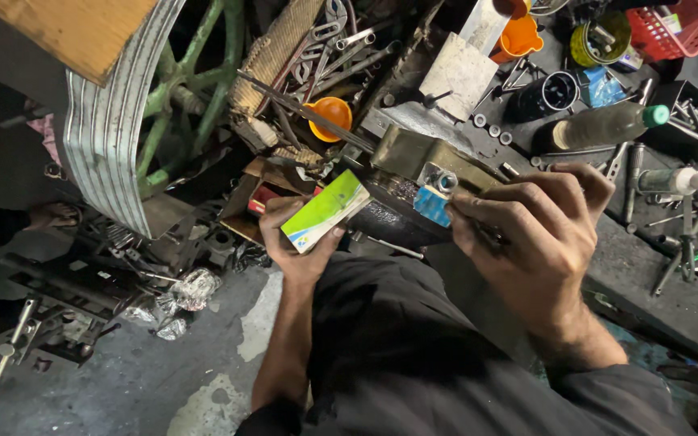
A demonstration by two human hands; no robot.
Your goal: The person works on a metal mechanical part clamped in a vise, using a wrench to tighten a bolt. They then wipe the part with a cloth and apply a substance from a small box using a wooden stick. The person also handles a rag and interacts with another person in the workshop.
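The left hand (296, 242) grips a small green-and-white box (325, 211) near the middle of the view, fingers wrapped under it and thumb along its near side. The box is flat and oblong; its long axis runs from near left up to far right, with the far end tilted toward the metal part (422, 161) beyond it. Its top face is bright green with a white band along the near edge and a small blue mark at the near-left corner.

The right hand (527, 242) is curled with fingertips pinched together on something small just beside a blue tag (432, 205); what it pinches I cannot tell. The tag lies against the dull brass-coloured metal part, which carries a shiny round fitting (443, 181).

The two hands are close, the box's far end just beside the tag. Room is tight: a ribbed wheel rim (107, 137) stands to the left, wrenches (341, 48) and an orange funnel (331, 115) lie far, and the tabletop (648, 274) to the right is crowded with a dark bottle (599, 127), bolts and tools. The floor (123, 379) at near left has more open room.
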